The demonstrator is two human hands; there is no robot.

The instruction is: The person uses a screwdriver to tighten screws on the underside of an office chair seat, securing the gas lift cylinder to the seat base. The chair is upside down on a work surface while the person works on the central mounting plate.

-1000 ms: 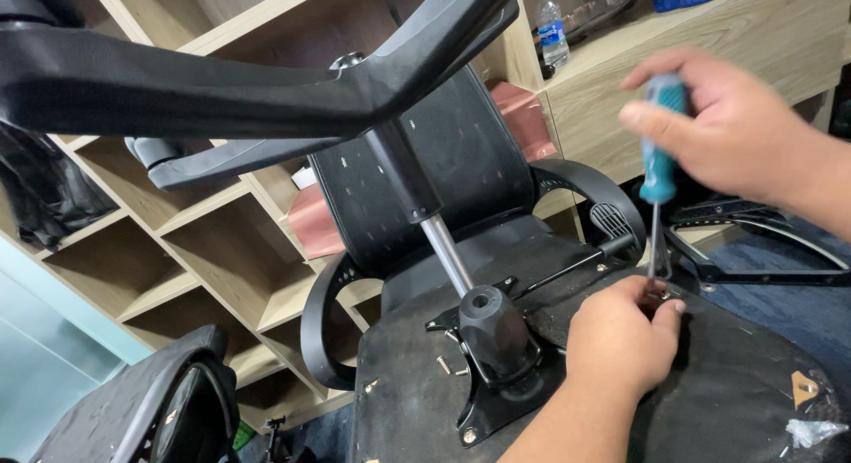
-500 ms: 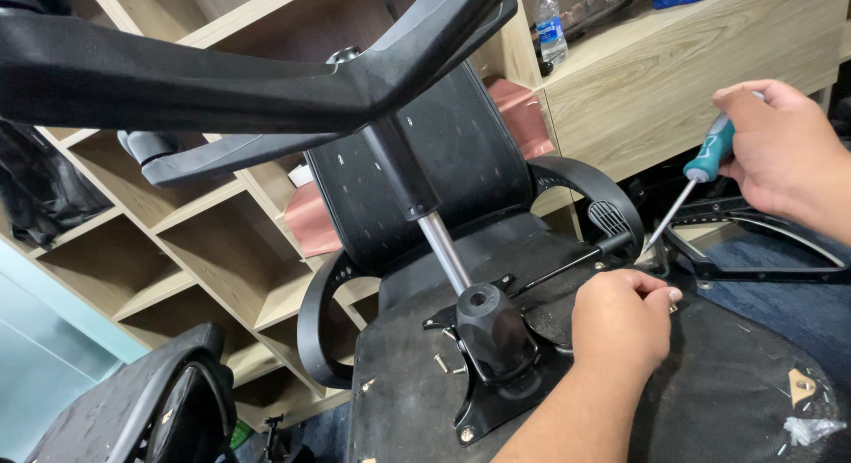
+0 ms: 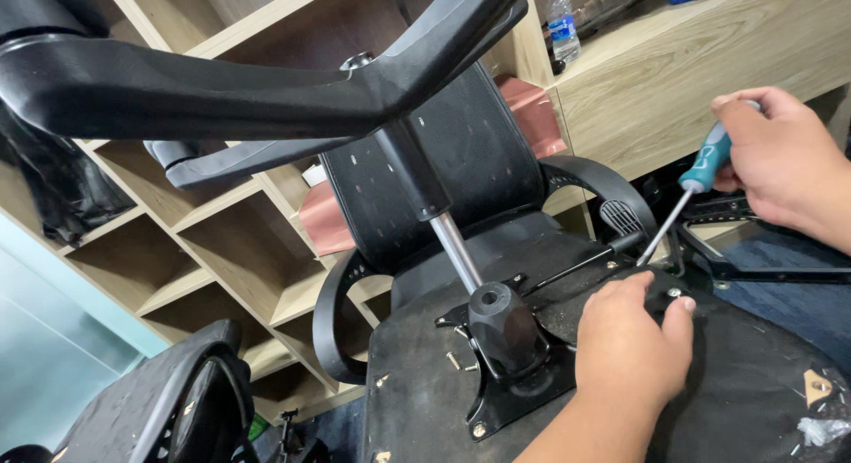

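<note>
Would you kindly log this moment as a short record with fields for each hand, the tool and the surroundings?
Left hand: palm down on the underside of the overturned office chair seat, fingertips beside a screw.
Right hand: grips a teal-handled screwdriver, tilted, tip near the seat edge.
Chair mechanism: black mounting plate with gas lift cylinder rising to the star base.
Background: wooden cubby shelves, plastic bottle.

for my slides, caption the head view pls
Right hand angles a teal-handled screwdriver toward an upturned office chair's underside; left hand rests there.
</note>
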